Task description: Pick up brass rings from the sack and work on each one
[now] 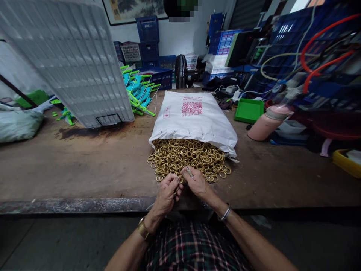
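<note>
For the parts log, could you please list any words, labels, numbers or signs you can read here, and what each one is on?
No text here can be read.
White sack: red QR code and red print, too blurred to read.
Framed picture on the wall: characters on a yellow strip, too small to read.
Blue crates: faint markings, unreadable.
Left hand, right hand and brass rings: no lettering visible.

We wear a gold watch point(143, 228) on our left wrist and a silver bangle point(225, 213) on the right. Our arms are bare, and our shirt point(194, 244) is dark plaid.
</note>
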A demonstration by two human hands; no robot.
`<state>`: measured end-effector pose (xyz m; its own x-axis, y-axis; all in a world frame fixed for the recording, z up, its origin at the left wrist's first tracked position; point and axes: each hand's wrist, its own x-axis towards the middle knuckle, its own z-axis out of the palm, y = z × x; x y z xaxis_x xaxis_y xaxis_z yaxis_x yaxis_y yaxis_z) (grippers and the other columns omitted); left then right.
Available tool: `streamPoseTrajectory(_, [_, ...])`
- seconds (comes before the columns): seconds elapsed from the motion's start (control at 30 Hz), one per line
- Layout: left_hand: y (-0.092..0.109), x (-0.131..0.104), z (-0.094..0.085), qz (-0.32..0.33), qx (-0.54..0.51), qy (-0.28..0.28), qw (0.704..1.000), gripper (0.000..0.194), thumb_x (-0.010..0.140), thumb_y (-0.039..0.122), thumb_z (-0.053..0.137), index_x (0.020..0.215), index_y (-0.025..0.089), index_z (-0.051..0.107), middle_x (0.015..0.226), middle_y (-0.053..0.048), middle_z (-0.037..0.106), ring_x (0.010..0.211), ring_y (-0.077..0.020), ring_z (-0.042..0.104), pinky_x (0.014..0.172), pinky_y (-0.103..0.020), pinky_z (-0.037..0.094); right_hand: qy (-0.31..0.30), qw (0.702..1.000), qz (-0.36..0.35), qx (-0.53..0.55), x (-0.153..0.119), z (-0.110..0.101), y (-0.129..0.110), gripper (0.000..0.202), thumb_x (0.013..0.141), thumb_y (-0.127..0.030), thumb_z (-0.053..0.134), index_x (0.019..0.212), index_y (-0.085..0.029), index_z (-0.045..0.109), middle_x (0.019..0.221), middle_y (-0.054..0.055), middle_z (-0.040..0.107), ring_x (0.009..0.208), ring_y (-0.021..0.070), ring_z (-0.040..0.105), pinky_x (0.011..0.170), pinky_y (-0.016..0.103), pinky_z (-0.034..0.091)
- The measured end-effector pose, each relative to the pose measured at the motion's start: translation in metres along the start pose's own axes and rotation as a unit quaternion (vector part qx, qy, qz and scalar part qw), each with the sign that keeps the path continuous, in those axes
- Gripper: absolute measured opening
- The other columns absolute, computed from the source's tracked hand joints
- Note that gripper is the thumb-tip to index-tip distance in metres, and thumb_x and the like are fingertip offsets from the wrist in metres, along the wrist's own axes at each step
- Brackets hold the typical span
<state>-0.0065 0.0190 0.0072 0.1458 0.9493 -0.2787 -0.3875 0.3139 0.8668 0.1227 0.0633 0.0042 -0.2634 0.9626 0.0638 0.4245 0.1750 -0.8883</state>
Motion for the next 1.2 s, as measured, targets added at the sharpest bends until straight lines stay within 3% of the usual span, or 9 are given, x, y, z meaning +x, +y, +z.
streamPoseTrajectory(0.13, [0.002,-0.001,0.001,0.011,-0.014,0.005,1.0,0.029,0.073,0.043,0.059,0.077,0.018,0.045,0.062,0.005,0.051,0.044,-0.0035,0.041,0.037,-0.013,0.028,-0.004,0.993,-0.021,-0.12,-0.005,0.001,0.004,0.022,0.083,-0.027,0.035,0.068,-0.019,0.049,0.057,-0.002,0.048,0.052,0.0107,0.039,0.053,0.022,0.028])
streamPoseTrajectory(0.3, [0.003,0.001,0.001,0.032,-0.007,0.012,0.999,0.032,0.072,0.046,0.06,0.076,0.018,0.045,0.062,0.005,0.051,0.043,-0.0037,0.041,0.037,-0.014,0.027,-0.04,0.976,-0.049,-0.208,-0.012,0.003,0.003,0.016,0.072,-0.009,0.038,0.069,-0.02,0.051,0.061,-0.001,0.053,0.056,0.0115,0.044,0.055,0.022,0.027])
streamPoseTrajectory(0.6, [-0.001,0.003,-0.002,0.039,0.051,0.035,0.997,0.031,0.076,0.046,0.055,0.077,0.018,0.044,0.061,0.005,0.051,0.042,-0.0033,0.04,0.036,-0.014,0.027,-0.067,0.964,-0.049,-0.253,-0.013,0.003,0.003,0.02,0.07,-0.009,0.039,0.078,-0.019,0.054,0.069,0.002,0.06,0.062,0.0135,0.05,0.058,0.024,0.027])
streamPoseTrajectory(0.83, [-0.007,0.001,-0.006,0.055,0.098,0.044,0.993,0.035,0.073,0.051,0.056,0.071,0.018,0.043,0.055,0.006,0.051,0.037,-0.0034,0.038,0.034,-0.014,0.027,-0.097,0.944,-0.017,-0.315,-0.014,0.003,-0.012,0.021,0.071,-0.007,0.041,0.083,-0.018,0.055,0.072,0.004,0.062,0.063,0.0139,0.052,0.056,0.025,0.024])
streamPoseTrajectory(1.03, [0.008,-0.023,-0.004,0.037,0.024,0.03,0.999,0.035,0.071,0.048,0.06,0.07,0.019,0.041,0.054,0.006,0.051,0.038,-0.0034,0.039,0.035,-0.014,0.027,-0.063,0.927,0.012,-0.37,-0.01,-0.001,-0.007,0.019,0.076,-0.009,0.04,0.084,-0.017,0.055,0.071,0.006,0.063,0.06,0.0142,0.053,0.054,0.027,0.022])
streamPoseTrajectory(1.2, [0.022,-0.028,-0.013,0.005,-0.131,0.008,0.991,0.032,0.071,0.042,0.063,0.071,0.019,0.04,0.058,0.005,0.05,0.04,-0.0028,0.036,0.036,-0.014,0.025,0.009,0.936,0.016,-0.352,-0.01,-0.008,0.004,0.018,0.079,-0.012,0.039,0.083,-0.018,0.055,0.067,0.005,0.062,0.06,0.0146,0.052,0.055,0.027,0.023])
